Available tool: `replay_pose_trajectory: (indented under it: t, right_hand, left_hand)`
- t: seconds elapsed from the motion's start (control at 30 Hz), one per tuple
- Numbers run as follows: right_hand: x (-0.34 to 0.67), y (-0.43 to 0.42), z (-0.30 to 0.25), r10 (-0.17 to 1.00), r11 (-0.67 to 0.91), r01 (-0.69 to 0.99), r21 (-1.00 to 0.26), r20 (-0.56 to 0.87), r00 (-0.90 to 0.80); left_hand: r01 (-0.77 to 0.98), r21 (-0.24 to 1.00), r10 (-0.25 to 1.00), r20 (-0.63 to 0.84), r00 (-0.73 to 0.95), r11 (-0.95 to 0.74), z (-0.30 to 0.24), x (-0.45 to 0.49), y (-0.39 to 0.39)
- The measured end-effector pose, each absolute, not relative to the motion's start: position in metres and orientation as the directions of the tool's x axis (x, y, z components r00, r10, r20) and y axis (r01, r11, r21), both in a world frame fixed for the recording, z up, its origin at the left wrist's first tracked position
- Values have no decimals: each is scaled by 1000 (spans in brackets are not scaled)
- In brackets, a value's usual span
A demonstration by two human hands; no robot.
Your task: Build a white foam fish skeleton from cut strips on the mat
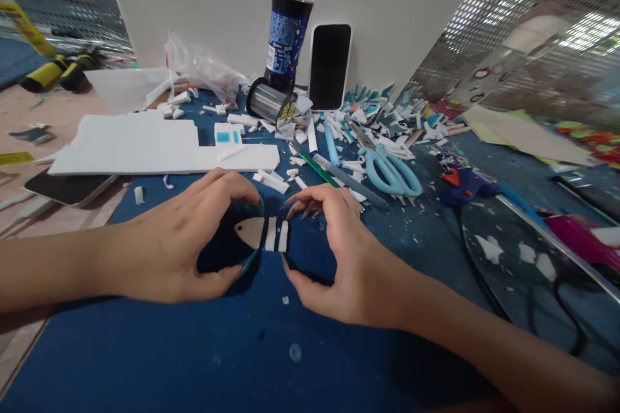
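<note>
Fingers of the left hand [177, 239] and right hand [361, 264] curve, spread, around the fish-head piece [249, 232] and two white strips [283, 237] on the blue table [194, 355]; light, level nudges (I'd judge, watching nearby) suit such small parts.

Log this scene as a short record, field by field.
Left hand: fingers curved and apart, around the fish-head-shaped piece
Right hand: fingers curved and apart, nearest the two white strips
Layout: strips side by side, right of the piece
Contact: cannot tell whether fingertips touch them
Surface: blue tabletop
Beyond hands: white foam sheet, wire spool, light-blue scissors
Upright: bottle with dark liquid, phone
</note>
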State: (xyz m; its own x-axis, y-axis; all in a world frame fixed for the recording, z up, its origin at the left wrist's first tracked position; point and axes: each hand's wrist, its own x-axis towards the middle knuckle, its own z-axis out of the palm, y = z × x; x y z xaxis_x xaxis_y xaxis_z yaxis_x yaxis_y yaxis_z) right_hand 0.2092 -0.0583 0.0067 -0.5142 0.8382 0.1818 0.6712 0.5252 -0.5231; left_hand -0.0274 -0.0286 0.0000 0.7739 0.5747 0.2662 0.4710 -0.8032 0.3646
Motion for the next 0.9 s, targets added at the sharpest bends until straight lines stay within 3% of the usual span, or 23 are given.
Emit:
replay_pose_trajectory:
  t: [0.7,0.9]
  right_hand:
    - [210,-58,6,836,530,664,-528,195,-513]
    - [208,-60,8,841,524,665,-533,198,-504]
  left_hand:
    - [455,405,579,267,771,-793,-5,-28,-28]
    - [441,382,568,345,747,-812,-4,-28,-27]
